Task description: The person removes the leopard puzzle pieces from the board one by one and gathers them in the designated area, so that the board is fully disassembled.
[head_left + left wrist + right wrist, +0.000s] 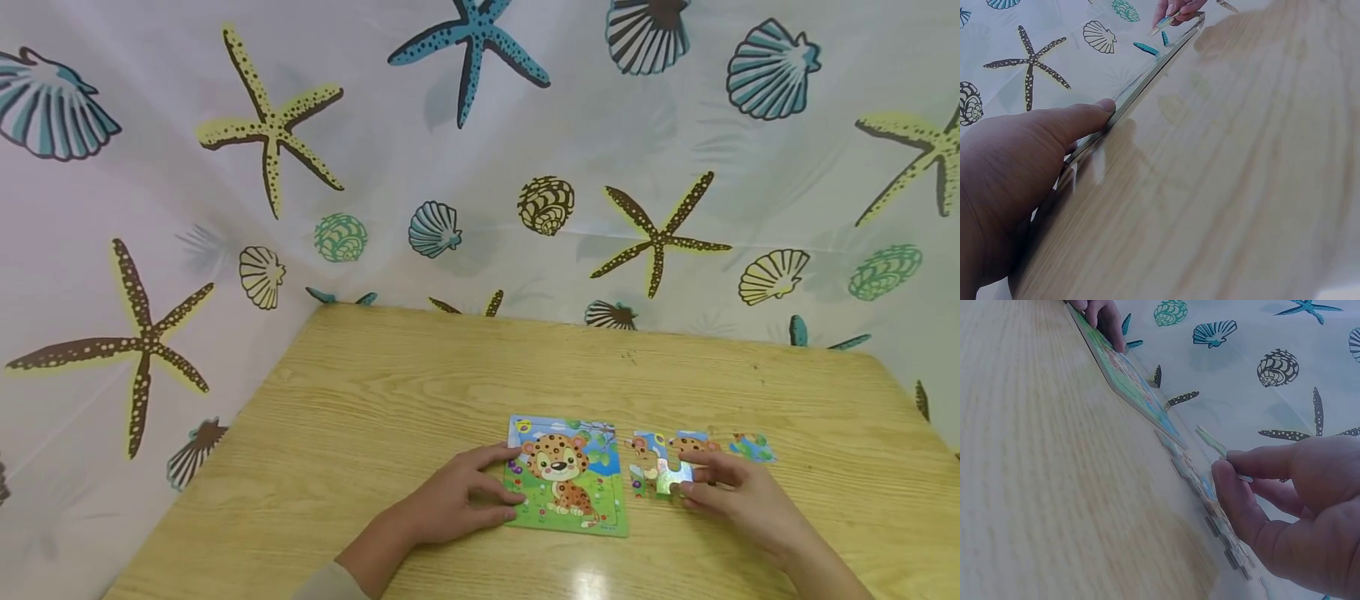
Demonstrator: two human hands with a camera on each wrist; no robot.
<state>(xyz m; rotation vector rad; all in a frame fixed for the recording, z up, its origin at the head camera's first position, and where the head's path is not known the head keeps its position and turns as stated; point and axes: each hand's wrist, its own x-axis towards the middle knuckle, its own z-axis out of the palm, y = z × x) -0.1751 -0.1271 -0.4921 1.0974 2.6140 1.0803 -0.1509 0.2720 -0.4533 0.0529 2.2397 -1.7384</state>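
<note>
A square puzzle board (pixel 555 517) with a spotted leopard cub picture lies flat on the table. At its left edge rests my left hand (pixel 457 496), the fingertips touching the border. In the left wrist view, the thumb (pixel 1088 120) touches the board's edge. My right hand (pixel 738 500) pinches a shiny puzzle piece (pixel 672 477) between thumb and index finger, to the right of the board. That piece (pixel 1211 442) appears tilted and raised off the table in the right wrist view. Several loose puzzle pieces (pixel 641 450) lie beneath and beside it, partly hidden by the hand.
Another loose puzzle piece (pixel 753 447) lies beyond the right hand. Under everything is a wooden table (pixel 420 375). A white cloth (pixel 465 167) printed with starfish and shells hangs along the table's back and sides.
</note>
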